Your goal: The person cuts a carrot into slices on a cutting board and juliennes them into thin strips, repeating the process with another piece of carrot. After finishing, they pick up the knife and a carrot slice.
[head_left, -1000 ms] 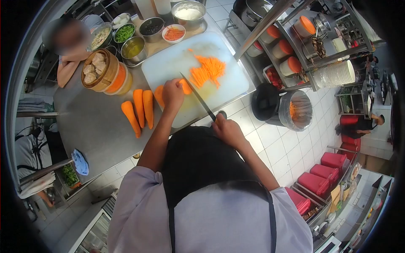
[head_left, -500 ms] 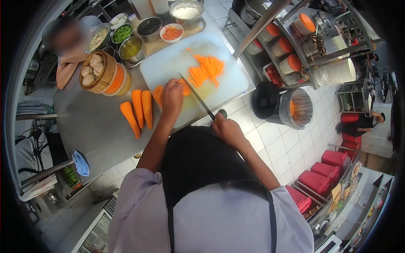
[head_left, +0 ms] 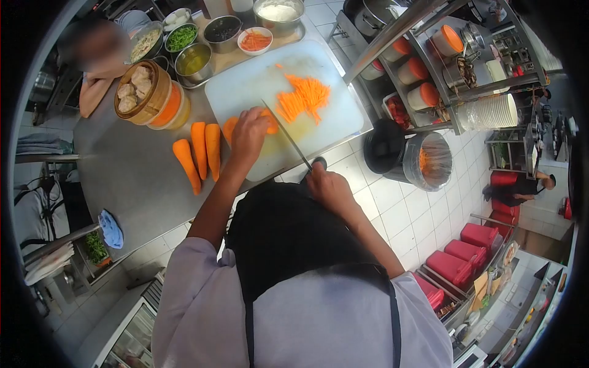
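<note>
My left hand [head_left: 248,134] is closed over a piece of carrot [head_left: 270,121] on the white cutting board [head_left: 331,64], fingers bent over its top. Another orange carrot part [head_left: 229,127] shows on that hand's left side. Wrapped round the handle of a knife [head_left: 291,138], my right hand [head_left: 330,189] is at the board's near edge. The long blade slants across the board, right beside the carrot piece. Beyond it lies a heap of carrot strips [head_left: 305,97]. Several whole carrots [head_left: 198,150] rest on the steel table left of the board.
A bamboo steamer [head_left: 161,92] with dumplings stands left. Bowls of chopped greens [head_left: 182,38], yellow liquid [head_left: 194,64] and carrot shreds [head_left: 255,40] line the back. A lined bin [head_left: 429,161] stands on the floor at right. Another person's forearm [head_left: 98,92] leans at the table's far left.
The view has shifted slightly. The knife's angle has changed a little beside the carrot piece, and my right hand has turned slightly. My left hand keeps its hold.
</note>
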`<state>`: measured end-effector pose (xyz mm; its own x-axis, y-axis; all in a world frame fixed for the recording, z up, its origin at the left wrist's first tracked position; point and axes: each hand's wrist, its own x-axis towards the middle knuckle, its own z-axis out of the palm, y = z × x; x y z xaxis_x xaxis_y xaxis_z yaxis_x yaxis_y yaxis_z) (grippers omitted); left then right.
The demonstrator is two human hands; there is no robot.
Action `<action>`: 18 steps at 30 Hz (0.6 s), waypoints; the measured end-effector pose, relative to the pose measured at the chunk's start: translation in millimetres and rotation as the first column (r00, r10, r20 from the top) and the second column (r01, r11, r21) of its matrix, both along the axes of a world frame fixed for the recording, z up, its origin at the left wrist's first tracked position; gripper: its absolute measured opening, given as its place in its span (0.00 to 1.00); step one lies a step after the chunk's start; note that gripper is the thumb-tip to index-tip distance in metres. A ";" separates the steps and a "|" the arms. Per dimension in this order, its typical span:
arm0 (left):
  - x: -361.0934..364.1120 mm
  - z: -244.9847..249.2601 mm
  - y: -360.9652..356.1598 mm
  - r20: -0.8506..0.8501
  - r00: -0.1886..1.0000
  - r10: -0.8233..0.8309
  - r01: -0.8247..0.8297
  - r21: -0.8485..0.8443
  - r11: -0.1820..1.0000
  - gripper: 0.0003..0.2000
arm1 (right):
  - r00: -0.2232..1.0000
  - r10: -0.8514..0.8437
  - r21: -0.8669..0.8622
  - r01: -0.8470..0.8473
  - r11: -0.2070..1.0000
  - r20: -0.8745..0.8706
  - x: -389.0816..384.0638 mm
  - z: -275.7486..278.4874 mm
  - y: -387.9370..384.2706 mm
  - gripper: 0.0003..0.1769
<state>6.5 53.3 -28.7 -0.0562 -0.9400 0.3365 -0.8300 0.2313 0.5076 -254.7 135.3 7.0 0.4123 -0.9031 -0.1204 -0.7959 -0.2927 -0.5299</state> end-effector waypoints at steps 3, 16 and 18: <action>-8.0 -1.1 5.5 -0.019 0.999 0.026 -0.025 0.016 1.000 0.13 | 1.000 -0.004 -0.002 0.004 1.000 -0.005 1.0 -4.0 2.8 0.14; 7.9 7.6 0.5 0.108 0.985 -0.132 0.141 -0.076 0.987 0.05 | 1.000 -0.014 0.003 0.014 1.000 -0.019 7.1 11.4 5.0 0.14; 4.3 2.8 -4.1 0.116 0.985 -0.131 0.137 -0.050 0.989 0.04 | 1.000 -0.016 -0.001 0.016 1.000 -0.019 8.9 14.8 4.5 0.14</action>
